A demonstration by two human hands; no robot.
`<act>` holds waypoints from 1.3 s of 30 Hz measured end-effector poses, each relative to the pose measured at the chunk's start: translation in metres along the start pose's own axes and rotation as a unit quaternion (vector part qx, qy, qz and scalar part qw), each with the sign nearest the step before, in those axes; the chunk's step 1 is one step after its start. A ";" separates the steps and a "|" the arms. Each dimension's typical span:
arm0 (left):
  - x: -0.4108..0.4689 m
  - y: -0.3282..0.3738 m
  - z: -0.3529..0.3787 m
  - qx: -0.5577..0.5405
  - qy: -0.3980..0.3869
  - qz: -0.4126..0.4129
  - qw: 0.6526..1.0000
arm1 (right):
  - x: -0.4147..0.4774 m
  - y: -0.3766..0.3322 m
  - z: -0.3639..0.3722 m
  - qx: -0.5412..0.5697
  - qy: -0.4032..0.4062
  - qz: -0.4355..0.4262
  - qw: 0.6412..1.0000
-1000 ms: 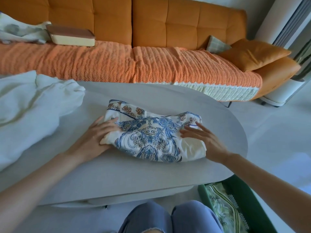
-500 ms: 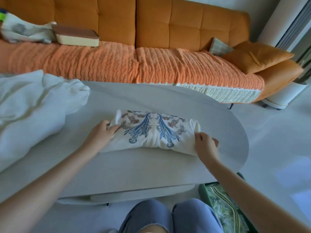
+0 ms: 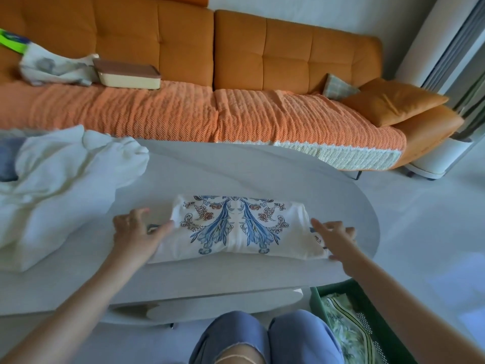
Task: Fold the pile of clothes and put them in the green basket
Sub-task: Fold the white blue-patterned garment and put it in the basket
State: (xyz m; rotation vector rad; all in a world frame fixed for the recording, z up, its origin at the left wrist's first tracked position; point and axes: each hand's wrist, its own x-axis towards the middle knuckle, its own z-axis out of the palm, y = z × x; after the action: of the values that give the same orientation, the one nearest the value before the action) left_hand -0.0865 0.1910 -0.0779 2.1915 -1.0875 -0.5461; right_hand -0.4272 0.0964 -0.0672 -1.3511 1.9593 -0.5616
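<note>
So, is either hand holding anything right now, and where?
Left hand pinches the folded patterned cloth at its left end; right hand only touches its right end.

No text, number or brand is legible. The folded white cloth with blue and rust floral print (image 3: 236, 227) between the left hand (image 3: 133, 232) and right hand (image 3: 334, 239) bears ornament only. The bright green strip (image 3: 10, 43) far beyond the left hand is blurred.

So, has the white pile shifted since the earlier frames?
No. The pile lies at the table's left end, as before.
</note>
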 end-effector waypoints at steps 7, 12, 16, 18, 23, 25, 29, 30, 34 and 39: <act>0.000 0.023 -0.034 -0.219 -0.238 -0.218 0.921 | -0.006 -0.014 -0.022 0.047 -0.128 0.073 0.988; 0.026 0.042 0.007 -0.205 -0.160 -0.173 0.950 | -0.014 -0.052 0.009 0.060 -0.106 0.033 0.992; 0.029 0.046 0.027 -0.212 -0.121 -0.108 0.964 | -0.006 -0.058 0.036 0.149 -0.107 0.037 0.982; 0.029 0.041 0.027 -0.269 -0.144 -0.087 0.948 | -0.005 -0.052 0.037 0.186 -0.116 0.030 0.975; 0.023 0.027 0.013 -0.373 -0.214 -0.060 0.901 | -0.005 -0.036 0.021 0.251 -0.209 -0.016 0.945; 0.021 0.020 0.015 -0.354 -0.219 -0.094 0.904 | -0.002 -0.032 0.019 0.220 -0.214 0.021 0.952; 0.018 0.013 0.022 -0.288 -0.189 -0.104 0.933 | 0.005 -0.027 0.019 0.194 -0.206 0.065 0.957; 0.016 0.012 0.024 -0.263 -0.188 -0.098 0.941 | 0.005 -0.027 0.019 0.189 -0.201 0.073 0.958; 0.013 0.009 0.023 -0.126 -0.181 -0.094 0.971 | -0.003 -0.033 0.026 0.133 -0.212 0.086 0.964; 0.018 0.013 -0.005 -0.039 -0.204 -0.112 0.972 | -0.015 -0.046 0.022 0.150 -0.208 0.103 0.961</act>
State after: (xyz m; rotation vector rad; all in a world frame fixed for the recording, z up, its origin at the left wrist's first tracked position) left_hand -0.0807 0.1716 -0.0669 2.1996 -1.0010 -1.1616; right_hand -0.3785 0.0939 -0.0466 -0.9691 1.5723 -0.4128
